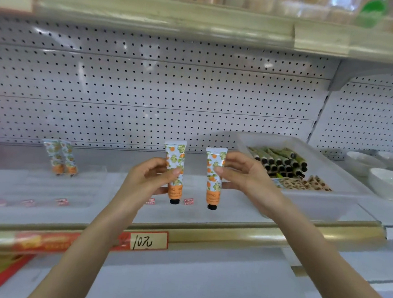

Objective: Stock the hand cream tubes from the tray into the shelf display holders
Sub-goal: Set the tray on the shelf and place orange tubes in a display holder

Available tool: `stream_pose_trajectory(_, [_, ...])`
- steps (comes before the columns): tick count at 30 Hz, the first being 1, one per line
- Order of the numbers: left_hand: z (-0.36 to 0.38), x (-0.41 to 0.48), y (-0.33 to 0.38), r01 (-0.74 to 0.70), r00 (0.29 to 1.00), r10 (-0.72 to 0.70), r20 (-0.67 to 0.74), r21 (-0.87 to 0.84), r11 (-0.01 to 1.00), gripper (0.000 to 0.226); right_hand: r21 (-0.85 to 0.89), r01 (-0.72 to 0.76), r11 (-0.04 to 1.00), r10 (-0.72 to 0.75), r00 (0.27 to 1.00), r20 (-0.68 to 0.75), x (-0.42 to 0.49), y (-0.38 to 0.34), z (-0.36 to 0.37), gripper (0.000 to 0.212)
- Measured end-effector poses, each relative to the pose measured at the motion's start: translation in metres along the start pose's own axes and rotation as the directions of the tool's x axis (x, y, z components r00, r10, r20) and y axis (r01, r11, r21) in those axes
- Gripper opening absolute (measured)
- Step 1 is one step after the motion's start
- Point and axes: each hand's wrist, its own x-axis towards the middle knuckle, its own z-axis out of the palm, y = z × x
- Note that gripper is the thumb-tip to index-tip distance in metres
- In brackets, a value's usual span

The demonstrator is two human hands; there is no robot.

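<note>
Two tubes (175, 154), left hand (151, 178) gripping one, right hand (240, 175) another, grey shelf (239, 214), pegboard (148, 86) behind

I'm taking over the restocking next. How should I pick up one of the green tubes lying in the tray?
Probably take a top-layer green tube from above, pinching its body just behind the black cap. The tubes lie on their sides, packed tight in the tray with caps facing you, so neighbours block the sides and the lower ones.

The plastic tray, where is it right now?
In the head view the plastic tray sits on the shelf at the right, just beyond the right hand, with white bowls to its right.
</note>
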Motion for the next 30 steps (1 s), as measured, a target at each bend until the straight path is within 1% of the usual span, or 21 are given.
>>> stream_pose_trajectory(6, [-0.030,0.001,0.007,-0.027,0.999,0.026,-0.026,-0.040,0.999,0.017,0.003,0.006,1.000,-0.006,1.000,0.014,0.011,-0.007,0.025,0.019])
stream_pose_trajectory(9, [-0.056,0.001,0.009,-0.024,0.999,0.023,-0.022,-0.056,0.998,0.019,0.013,0.002,1.000,-0.002,1.000,0.020,0.020,-0.005,0.050,0.016])
stream_pose_trajectory(13, [-0.114,0.006,0.012,-0.007,0.999,0.007,-0.039,0.005,1.000,0.027,0.017,0.017,1.000,-0.018,0.999,0.032,0.038,0.000,0.100,0.013])
stream_pose_trajectory(17, [-0.180,0.009,0.021,-0.041,0.998,0.042,-0.050,0.032,0.999,0.021,0.053,0.021,0.998,-0.022,1.000,0.021,0.056,0.007,0.159,0.015])
stream_pose_trajectory(21, [-0.240,0.012,0.023,-0.045,0.997,0.049,-0.065,0.054,0.997,0.022,0.067,0.012,0.998,-0.013,1.000,0.016,0.070,0.013,0.210,0.014])
stream_pose_trajectory(26, [-0.296,0.019,0.021,-0.055,0.996,0.059,-0.070,0.063,0.997,0.015,0.096,0.007,0.995,-0.006,1.000,-0.013,0.084,0.014,0.252,0.015])
stream_pose_trajectory(30, [-0.328,0.029,0.013,-0.068,0.993,0.077,-0.092,0.091,0.993,0.018,0.105,-0.015,0.994,0.016,1.000,-0.001,0.095,0.016,0.276,0.023])
